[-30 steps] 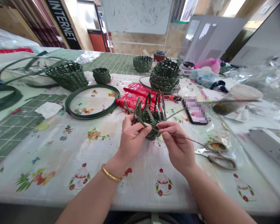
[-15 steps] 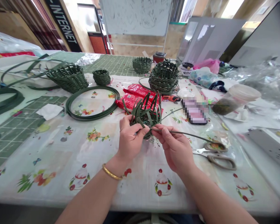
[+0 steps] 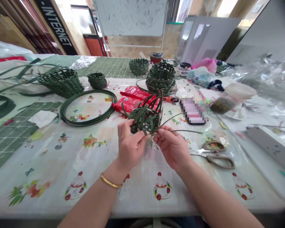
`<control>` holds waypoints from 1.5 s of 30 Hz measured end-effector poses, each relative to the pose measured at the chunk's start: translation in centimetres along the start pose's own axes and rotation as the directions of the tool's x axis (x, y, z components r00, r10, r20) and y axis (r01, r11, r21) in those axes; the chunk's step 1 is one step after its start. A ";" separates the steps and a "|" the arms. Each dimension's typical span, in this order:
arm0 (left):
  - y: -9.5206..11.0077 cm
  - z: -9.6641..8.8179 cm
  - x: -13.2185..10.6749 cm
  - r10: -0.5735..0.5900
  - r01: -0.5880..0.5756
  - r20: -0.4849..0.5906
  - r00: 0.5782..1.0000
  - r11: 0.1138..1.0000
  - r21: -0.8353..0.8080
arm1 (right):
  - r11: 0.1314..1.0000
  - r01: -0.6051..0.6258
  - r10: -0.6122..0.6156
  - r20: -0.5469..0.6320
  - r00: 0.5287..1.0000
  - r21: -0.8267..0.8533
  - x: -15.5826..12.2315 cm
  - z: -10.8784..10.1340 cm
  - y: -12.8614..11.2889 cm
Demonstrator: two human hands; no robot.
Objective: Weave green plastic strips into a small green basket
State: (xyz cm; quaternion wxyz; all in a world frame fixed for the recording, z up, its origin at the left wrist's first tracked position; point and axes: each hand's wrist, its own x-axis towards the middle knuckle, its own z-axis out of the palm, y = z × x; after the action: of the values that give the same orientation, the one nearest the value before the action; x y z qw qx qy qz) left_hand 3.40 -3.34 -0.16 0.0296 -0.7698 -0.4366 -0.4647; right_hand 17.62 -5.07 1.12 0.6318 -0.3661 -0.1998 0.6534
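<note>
Dark green strip (image 3: 0, 107) lies coiled at the far left, near a green cutting mat (image 3: 11, 142) that has a crumpled white tissue (image 3: 42, 118) resting on it. Farther right, a woven basket (image 3: 60, 83) tips on its side with long strip ends trailing to the left, and a small round basket (image 3: 97, 80) sits just beside it. A green hoop (image 3: 87, 107) lies flat in front of them on the floral tablecloth (image 3: 38, 164).

At the centre, an unfinished basket (image 3: 144, 117) is held above the cloth, its loose upright strips fanning out at the top. It stands in front of two red packets (image 3: 135, 98) and partly blocks them from view. The left hand (image 3: 130, 145), with a gold bangle (image 3: 110, 181) at the wrist, is closed around the basket's lower side and hides part of the weave. The right hand (image 3: 172, 147) is curled and appears to pinch a thin green strand (image 3: 180, 131) close to the weave, though the fingers cover the exact grip.

Behind them stand a larger open-weave basket (image 3: 161, 79) and a smaller basket (image 3: 139, 66). To the right lie a small orange-handled tool (image 3: 171, 99), a pixelated phone (image 3: 192, 110), scissors (image 3: 212, 155), a clear plastic tub (image 3: 230, 99) holding something dark, and a white power strip (image 3: 270, 142).
</note>
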 end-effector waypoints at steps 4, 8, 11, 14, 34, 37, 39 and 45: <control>-0.3 0.0 0.0 0.042 -0.042 0.122 0.992 0.999 0.000 | 0.946 0.223 -0.234 -0.020 0.972 -0.236 0.1 -0.6 0.2; -0.8 0.0 -0.1 0.086 -0.087 0.100 0.991 0.996 0.010 | 0.859 0.315 -0.317 0.063 0.946 -0.404 0.1 -0.8 0.2; -1.0 0.0 -0.2 0.090 -0.091 0.108 0.990 0.996 0.001 | 0.796 0.332 -0.334 0.090 0.938 -0.507 0.2 -0.9 0.0; -1.0 0.0 -0.2 0.068 -0.064 0.125 0.990 0.997 -0.038 | 0.780 0.337 -0.313 0.137 0.940 -0.527 0.4 -1.1 -0.3; -0.2 0.0 0.1 -0.077 0.091 0.148 0.986 0.991 -0.095 | 0.781 0.370 -0.302 0.214 0.929 -0.504 0.0 -0.6 -0.1; -0.5 0.0 0.2 -0.085 0.099 0.128 0.988 0.990 -0.104 | 0.716 0.448 -0.367 0.257 0.894 -0.536 0.0 -0.9 0.1; -0.9 -0.2 0.2 -0.099 0.115 0.127 0.987 0.985 -0.127 | 0.587 0.538 -0.430 0.330 0.840 -0.605 -0.1 -1.2 0.0; -1.9 -0.7 0.4 -0.209 0.232 0.126 0.970 0.948 -0.215 | 0.234 0.657 -0.426 0.532 0.732 -0.717 -0.4 -1.2 -1.0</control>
State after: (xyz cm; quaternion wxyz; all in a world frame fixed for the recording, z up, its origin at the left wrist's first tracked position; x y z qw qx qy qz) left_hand 1.66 -2.19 -0.12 -0.1336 -0.7370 -0.4647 -0.4723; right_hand 19.11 -5.61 1.14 0.5086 -0.4646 -0.6884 0.2270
